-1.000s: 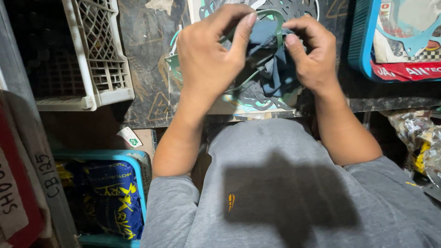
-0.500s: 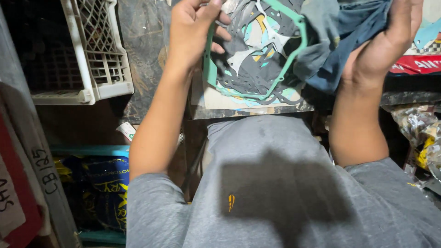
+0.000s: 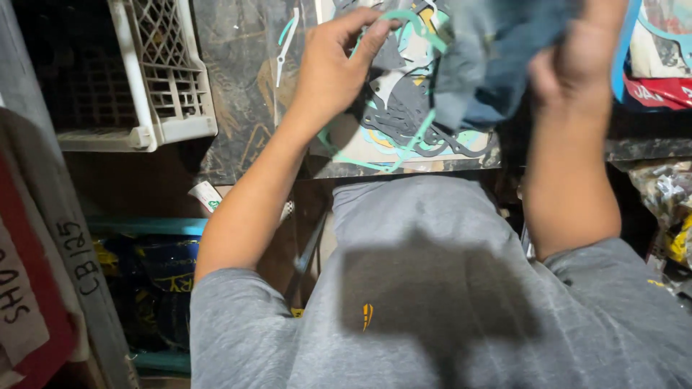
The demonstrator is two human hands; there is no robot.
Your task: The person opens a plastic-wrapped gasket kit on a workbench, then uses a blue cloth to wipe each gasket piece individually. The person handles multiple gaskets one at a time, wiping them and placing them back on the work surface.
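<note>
Gasket pack [image 3: 404,122], clear bag of teal and grey cutouts, lying flat on the dark shelf board [image 3: 238,86]. Left of the pack: white plastic crate [image 3: 155,79]. On the pack's upper left edge: left hand [image 3: 331,68], fingers pinched shut on it. Over its right half: dark blue cloth [image 3: 497,57], covering part of the cutouts, gripped closed in right hand [image 3: 577,65]. Further right: red and blue packet [image 3: 659,72]. Below the pack: grey shirt [image 3: 432,302].

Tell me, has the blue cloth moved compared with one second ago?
Yes. The blue cloth, gripped by the right hand, has shifted right and up, off the pack of gaskets toward the red and blue package.
</note>
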